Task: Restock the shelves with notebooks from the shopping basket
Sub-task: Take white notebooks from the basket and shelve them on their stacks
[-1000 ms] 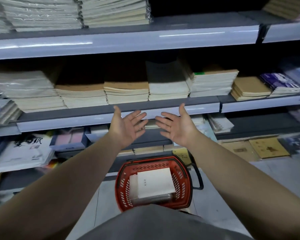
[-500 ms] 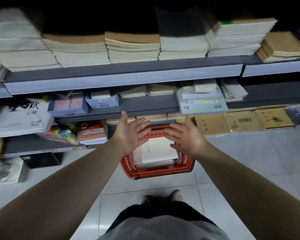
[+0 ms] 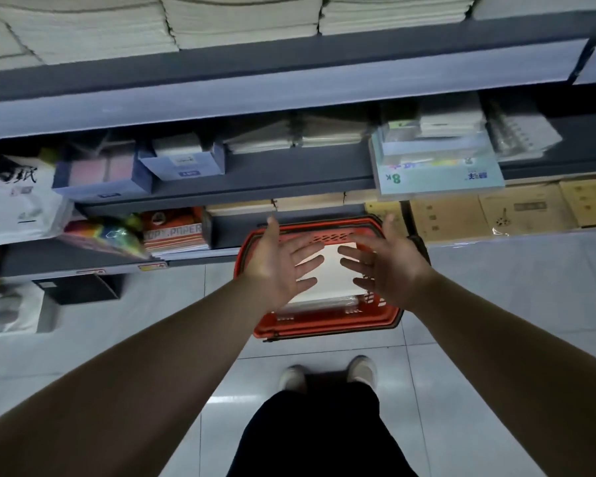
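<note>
A red shopping basket (image 3: 327,321) stands on the tiled floor in front of the shelves. Inside it lies a stack of white notebooks (image 3: 331,273). My left hand (image 3: 283,263) and my right hand (image 3: 382,263) hover over the basket with fingers spread, palms facing each other, the notebooks showing between them. Neither hand holds anything. Stacks of pale notebooks (image 3: 241,25) fill the upper shelf (image 3: 289,87) at the top of the view.
Lower shelves hold boxed paper pads (image 3: 183,163), a light-blue 8K pad (image 3: 437,173), copy paper packs (image 3: 174,232) and brown boxes (image 3: 516,208). A black box (image 3: 80,287) sits on the floor at left. My shoes (image 3: 327,376) stand just behind the basket.
The view has tilted down from the shelves to the floor. Both hands have dropped from shelf height to just above the basket, still spread and empty.
</note>
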Available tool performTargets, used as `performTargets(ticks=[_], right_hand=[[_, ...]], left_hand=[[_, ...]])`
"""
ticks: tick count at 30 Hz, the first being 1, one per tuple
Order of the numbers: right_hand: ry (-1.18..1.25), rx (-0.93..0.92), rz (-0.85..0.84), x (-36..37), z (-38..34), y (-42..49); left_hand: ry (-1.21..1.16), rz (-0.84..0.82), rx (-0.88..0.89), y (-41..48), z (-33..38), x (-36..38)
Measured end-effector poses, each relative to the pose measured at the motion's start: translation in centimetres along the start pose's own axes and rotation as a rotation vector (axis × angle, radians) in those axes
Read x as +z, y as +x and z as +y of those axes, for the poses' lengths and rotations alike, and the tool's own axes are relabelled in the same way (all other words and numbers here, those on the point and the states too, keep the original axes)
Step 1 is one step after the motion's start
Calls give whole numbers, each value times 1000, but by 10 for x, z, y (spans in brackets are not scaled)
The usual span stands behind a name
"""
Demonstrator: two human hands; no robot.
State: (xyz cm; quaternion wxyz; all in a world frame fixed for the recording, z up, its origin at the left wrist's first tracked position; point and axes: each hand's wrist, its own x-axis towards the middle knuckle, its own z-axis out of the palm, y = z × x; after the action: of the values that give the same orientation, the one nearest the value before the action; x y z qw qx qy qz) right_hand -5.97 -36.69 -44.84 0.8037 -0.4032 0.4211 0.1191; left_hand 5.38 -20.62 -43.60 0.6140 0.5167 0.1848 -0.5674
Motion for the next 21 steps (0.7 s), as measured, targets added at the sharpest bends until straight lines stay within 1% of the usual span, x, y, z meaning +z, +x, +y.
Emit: performTargets(ticks=[5, 11, 15, 21], right_hand=[[-6, 40, 78, -30, 28, 45], [-43, 99, 83, -68, 74, 89], [-37, 124, 92, -88, 99, 121], [-44, 149, 148, -104, 134, 173]], left_hand=[[0, 38, -75, 53, -28, -23], [9, 100, -140, 100, -80, -51], [-17, 103, -164, 132, -108, -63], [-28, 94, -194, 188, -138, -72]])
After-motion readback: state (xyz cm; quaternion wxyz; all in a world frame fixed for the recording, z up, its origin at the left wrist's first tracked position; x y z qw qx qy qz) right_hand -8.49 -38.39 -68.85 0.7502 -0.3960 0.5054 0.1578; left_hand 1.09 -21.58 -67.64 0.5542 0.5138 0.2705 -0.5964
